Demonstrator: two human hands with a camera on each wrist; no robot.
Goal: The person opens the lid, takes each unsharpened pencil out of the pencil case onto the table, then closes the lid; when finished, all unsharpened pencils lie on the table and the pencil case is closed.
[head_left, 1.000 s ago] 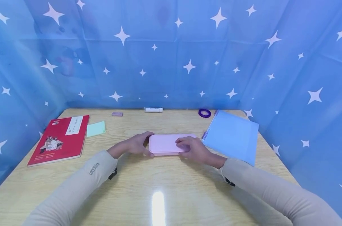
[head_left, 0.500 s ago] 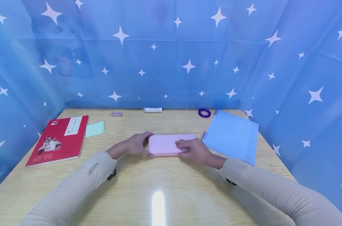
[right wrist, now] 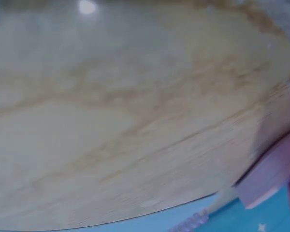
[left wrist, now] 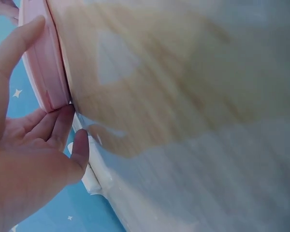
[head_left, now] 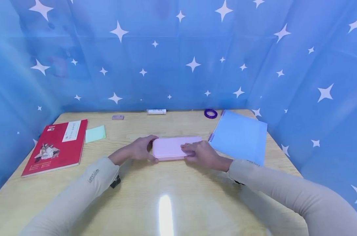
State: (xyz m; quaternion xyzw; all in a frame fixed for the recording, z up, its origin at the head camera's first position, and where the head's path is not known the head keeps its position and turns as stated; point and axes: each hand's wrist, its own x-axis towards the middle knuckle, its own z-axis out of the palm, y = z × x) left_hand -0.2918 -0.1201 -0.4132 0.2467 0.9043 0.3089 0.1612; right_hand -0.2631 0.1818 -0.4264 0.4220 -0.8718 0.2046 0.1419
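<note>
1. Head view: the left hand [head_left: 138, 149] grips the left end of a pink pencil case [head_left: 173, 148], its thumb curled along the near edge and its fingers wrapped over the far edge.
2. Left wrist view shows the same hold close up: the thumb [left wrist: 12, 46] lies on one side of the case [left wrist: 43, 72] and the fingertips [left wrist: 63, 123] press against its rounded corner.
3. The right hand [head_left: 203, 154] covers the case's right end, fingers laid over the lid and curled onto it; the thumb is hidden behind the hand.
4. Right wrist view shows only a corner of the pink case [right wrist: 273, 176] at the right edge above the blurred table top; the fingers do not show clearly there.
5. The case lies flat and closed at the middle of the wooden table [head_left: 166, 196], long side facing the person.
6. Just to the right of the case lies a light blue spiral notebook [head_left: 240, 136], its coil edge near the case's right end.
7. Far to the left lie a red book [head_left: 54, 146] and, just beside it, a green sticky-note pad [head_left: 95, 133].
8. Along the back edge sit a small pink eraser [head_left: 117, 117], a white glue stick [head_left: 156, 111] and a purple tape ring [head_left: 210, 113].
9. Blue cloth with white stars [head_left: 178, 55] walls in the table on three sides.
</note>
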